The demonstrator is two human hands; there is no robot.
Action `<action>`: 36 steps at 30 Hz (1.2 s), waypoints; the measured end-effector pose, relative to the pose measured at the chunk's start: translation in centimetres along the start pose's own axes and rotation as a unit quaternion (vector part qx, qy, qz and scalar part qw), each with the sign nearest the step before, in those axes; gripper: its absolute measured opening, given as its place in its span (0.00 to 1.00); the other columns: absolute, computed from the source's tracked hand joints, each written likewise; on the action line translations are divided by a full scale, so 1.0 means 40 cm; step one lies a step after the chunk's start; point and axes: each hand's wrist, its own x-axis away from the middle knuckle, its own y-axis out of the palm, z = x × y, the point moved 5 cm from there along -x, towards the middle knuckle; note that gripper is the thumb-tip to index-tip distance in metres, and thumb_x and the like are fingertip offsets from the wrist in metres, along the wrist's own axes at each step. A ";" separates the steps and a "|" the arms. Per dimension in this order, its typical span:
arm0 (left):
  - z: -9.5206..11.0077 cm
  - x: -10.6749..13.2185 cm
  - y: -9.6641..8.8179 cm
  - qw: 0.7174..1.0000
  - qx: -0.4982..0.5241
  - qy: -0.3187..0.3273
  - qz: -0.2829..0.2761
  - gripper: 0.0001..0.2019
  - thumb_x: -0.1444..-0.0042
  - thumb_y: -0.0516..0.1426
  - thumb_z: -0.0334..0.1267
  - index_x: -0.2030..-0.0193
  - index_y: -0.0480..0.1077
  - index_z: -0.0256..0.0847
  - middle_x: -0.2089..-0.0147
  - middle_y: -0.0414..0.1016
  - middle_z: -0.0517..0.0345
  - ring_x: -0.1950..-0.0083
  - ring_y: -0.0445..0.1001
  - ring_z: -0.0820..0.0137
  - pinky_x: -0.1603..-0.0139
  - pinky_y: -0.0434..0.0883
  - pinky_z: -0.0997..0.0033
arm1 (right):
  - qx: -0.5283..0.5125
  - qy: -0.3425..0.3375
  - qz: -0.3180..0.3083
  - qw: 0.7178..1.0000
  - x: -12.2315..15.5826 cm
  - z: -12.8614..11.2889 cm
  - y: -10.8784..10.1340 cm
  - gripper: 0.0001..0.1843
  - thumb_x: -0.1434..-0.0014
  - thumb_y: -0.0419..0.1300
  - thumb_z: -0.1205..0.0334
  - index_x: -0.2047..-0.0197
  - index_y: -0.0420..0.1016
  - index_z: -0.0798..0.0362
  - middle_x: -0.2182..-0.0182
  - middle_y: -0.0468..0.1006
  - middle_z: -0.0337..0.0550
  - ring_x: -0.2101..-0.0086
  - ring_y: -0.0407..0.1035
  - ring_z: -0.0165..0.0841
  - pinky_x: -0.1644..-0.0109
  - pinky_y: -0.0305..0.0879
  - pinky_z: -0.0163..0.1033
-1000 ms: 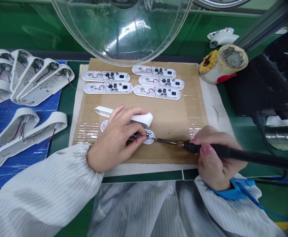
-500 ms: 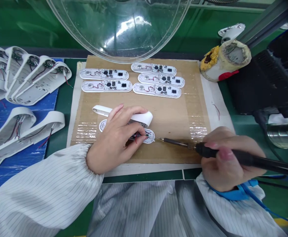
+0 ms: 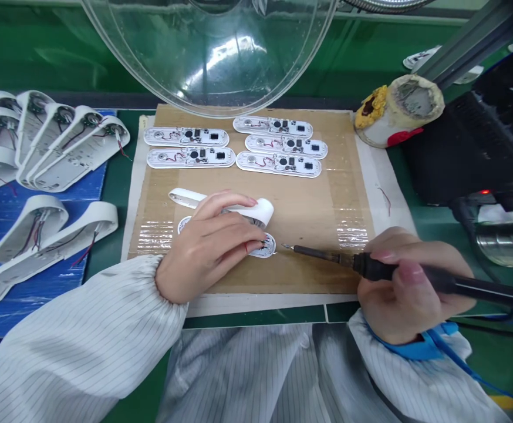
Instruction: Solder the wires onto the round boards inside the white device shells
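On the green tabletop lies a cardboard mat, and at its far edge five finished-looking circuit boards stand in two groups, each already with parts and thin wires. At the left, on a blue sheet, many white shells with loose red and black wires wait in rows, so I judge that much of the batch is not yet joined. Near the middle, one white shell lies just behind a small board. The left hand is curled over this board and presses it and its wires down with the fingertips. The right hand is closed around the soldering iron; its tip points at the board's right end, just beside it but apart, so this joint seems to be in work.
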 end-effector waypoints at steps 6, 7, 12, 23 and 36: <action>0.011 0.003 0.020 0.998 -0.033 0.047 -0.010 0.05 0.37 0.58 0.28 0.57 0.74 0.40 0.58 0.79 0.55 0.40 0.70 0.61 0.39 0.69 0.54 | 0.011 0.009 -0.009 1.000 0.003 -0.004 0.001 0.05 0.46 0.60 0.68 0.72 0.74 0.53 0.80 0.71 0.38 0.80 0.63 0.31 0.78 0.56 0.38; 0.013 0.003 0.021 0.998 -0.036 0.048 -0.007 0.05 0.38 0.59 0.28 0.57 0.74 0.38 0.58 0.78 0.53 0.41 0.69 0.60 0.40 0.70 0.55 | 0.010 0.011 -0.014 1.000 0.004 -0.005 0.001 0.05 0.45 0.60 0.68 0.72 0.75 0.53 0.80 0.71 0.38 0.80 0.63 0.31 0.78 0.56 0.38; 0.014 0.003 0.018 0.996 -0.084 0.002 0.004 0.02 0.40 0.61 0.30 0.62 0.76 0.40 0.46 0.70 0.46 0.37 0.64 0.54 0.33 0.59 0.39 | -0.002 0.024 -0.036 0.999 0.003 -0.003 0.008 0.05 0.44 0.59 0.69 0.71 0.75 0.54 0.79 0.72 0.38 0.80 0.62 0.30 0.80 0.55 0.37; 0.000 0.002 0.031 0.995 -0.052 -0.076 -0.039 0.02 0.38 0.59 0.32 0.63 0.73 0.40 0.40 0.69 0.49 0.33 0.60 0.57 0.30 0.52 0.43 | 0.012 0.055 -0.090 0.994 0.020 0.022 0.023 0.05 0.40 0.60 0.68 0.68 0.77 0.55 0.77 0.73 0.39 0.80 0.64 0.27 0.81 0.57 0.35; 0.008 -0.003 0.033 0.989 -0.064 -0.126 -0.054 0.05 0.38 0.57 0.32 0.64 0.72 0.40 0.38 0.68 0.51 0.32 0.60 0.58 0.29 0.52 0.46 | 0.044 0.106 -0.122 0.986 0.027 0.016 0.022 0.04 0.39 0.60 0.67 0.65 0.77 0.52 0.73 0.75 0.37 0.76 0.65 0.28 0.76 0.58 0.39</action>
